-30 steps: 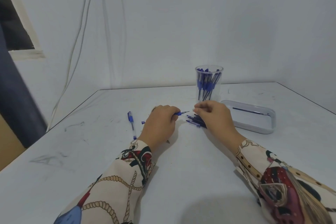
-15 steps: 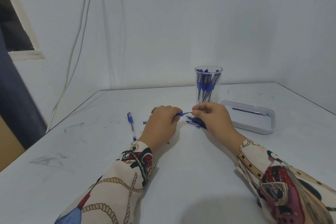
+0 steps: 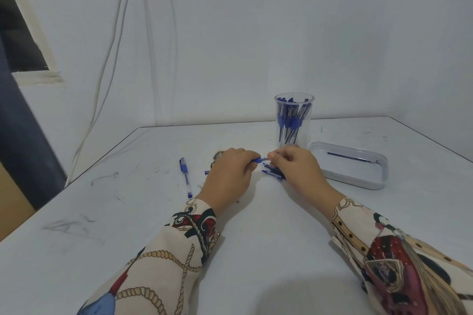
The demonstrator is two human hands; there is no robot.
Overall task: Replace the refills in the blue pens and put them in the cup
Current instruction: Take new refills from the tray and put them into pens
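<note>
Pinching hard now: your left hand (image 3: 227,174) wraps a grip around the blue-tipped clear pen barrel (image 3: 256,160), and your right hand (image 3: 297,165) nips the thin metal refill tip (image 3: 266,158) poking from its nose. Both sit low over the white worktop (image 3: 256,238), just in front of the clear plastic cup (image 3: 294,120) already packed with blue pens.

Trouble spots, as I judge them: that refill is slim, so come at the barrel off-line and it could bend or jam. Slip your pinch and it may spring off among the loose heap of blue pen parts (image 3: 272,172) lying under your right fingers, easy to lose there. Swing your right wrist outward and you could nudge the tall cup; it looks top-heavy with all those pens.

Room to move: the shallow white plastic tray (image 3: 358,181) with one dark refill (image 3: 350,156) inside sits just right of your right hand, so that side is tight. A capped blue pen (image 3: 185,178) lies left of your left hand. Toward you the worktop runs wide; its far edge is near the cup.
</note>
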